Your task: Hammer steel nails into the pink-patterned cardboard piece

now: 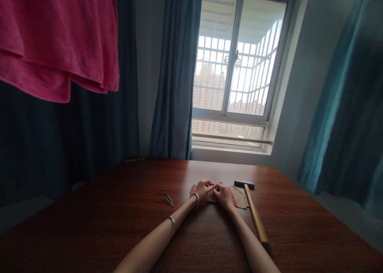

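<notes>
My left hand [204, 190] and my right hand [223, 193] meet over a small flat piece of cardboard [239, 197] wrapped with pink-red thread, lying on the brown wooden table [119, 221]. Both hands have their fingers curled and pinched together at the piece's top edge. What the fingertips grip is too small to make out. A bracelet sits on my left wrist and another further up the forearm.
A hammer with a long wooden handle [255, 217] and dark head [244, 183] lies right of my right hand. Small metal scissors or needles [166, 200] lie to the left. A window [236, 65] with blue curtains is behind; pink cloth [56, 37] hangs upper left.
</notes>
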Demonstrator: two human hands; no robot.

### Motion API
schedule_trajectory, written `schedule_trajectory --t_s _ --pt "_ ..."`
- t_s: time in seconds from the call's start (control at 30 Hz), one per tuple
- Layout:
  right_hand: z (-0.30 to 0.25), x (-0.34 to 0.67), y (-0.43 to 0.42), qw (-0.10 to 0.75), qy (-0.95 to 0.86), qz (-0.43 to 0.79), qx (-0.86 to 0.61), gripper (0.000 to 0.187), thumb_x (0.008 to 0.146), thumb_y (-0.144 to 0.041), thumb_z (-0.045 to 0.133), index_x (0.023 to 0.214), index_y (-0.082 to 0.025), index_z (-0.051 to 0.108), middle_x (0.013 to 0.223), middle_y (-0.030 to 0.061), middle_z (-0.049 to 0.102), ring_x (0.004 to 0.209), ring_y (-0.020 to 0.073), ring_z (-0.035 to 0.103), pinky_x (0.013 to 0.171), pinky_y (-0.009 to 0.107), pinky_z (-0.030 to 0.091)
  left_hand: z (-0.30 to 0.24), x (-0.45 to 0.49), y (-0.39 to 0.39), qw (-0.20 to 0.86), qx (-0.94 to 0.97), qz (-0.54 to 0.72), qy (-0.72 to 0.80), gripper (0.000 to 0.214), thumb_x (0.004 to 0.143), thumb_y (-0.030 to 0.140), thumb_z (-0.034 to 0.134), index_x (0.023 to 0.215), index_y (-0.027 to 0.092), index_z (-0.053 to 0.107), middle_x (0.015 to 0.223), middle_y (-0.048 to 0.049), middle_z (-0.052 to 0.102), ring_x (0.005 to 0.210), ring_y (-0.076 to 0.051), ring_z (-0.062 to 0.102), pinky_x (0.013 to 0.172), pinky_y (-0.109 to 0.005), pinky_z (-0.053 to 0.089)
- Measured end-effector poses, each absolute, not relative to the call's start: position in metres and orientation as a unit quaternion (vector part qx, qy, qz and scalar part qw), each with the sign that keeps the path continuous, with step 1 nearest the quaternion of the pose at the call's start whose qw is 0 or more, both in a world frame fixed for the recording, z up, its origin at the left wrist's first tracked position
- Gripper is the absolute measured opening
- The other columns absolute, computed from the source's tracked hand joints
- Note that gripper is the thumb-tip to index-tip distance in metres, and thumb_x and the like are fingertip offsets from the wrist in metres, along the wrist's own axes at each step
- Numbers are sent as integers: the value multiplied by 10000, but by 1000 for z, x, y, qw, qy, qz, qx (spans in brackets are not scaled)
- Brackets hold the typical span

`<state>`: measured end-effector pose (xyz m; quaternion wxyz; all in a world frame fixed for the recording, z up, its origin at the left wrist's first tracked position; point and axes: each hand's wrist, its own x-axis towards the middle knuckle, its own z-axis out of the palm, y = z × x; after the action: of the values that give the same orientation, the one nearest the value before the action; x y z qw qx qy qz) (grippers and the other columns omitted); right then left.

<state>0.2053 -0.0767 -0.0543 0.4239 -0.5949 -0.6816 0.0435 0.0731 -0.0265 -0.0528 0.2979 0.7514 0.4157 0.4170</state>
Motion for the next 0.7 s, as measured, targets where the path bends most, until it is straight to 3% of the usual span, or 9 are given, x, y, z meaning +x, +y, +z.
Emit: schedule_trajectory --t_s 0.2,0.4,0.53,0.7 --pt "-51 203 -80 410 -680 37 -607 153 756 -189 499 739 -180 650 807 33 605 683 135 588 650 207 433 -55 74 -23 285 755 404 431 259 673 350 619 800 133 683 798 -71 683 747 -182 608 696 -274 456" --pt "-31 210 -99 399 -678 -5 -617 254 783 -130 425 962 -154 604 1004 91 573 828 165 580 748 243 420 -60 75 -18 282 757 409 424 249 703 313 586 822 121 691 769 -59 682 694 -151 597 644 -242 446" --pt "-12 234 -121 295 -679 -139 -658 255 794 -144 432 1007 -170 569 1032 112 549 976 215 522 808 280 393 -60 75 -18 287 757 404 425 232 694 293 596 817 122 695 763 -55 682 696 -148 590 647 -239 440" --pt "-9 272 -145 169 -574 -179 -781 253 798 -217 443 1022 -122 514 1009 176 529 934 265 539 745 341 420 -55 74 -23 295 749 399 439 227 690 282 595 800 109 693 734 -59 676 686 -150 583 626 -237 434"
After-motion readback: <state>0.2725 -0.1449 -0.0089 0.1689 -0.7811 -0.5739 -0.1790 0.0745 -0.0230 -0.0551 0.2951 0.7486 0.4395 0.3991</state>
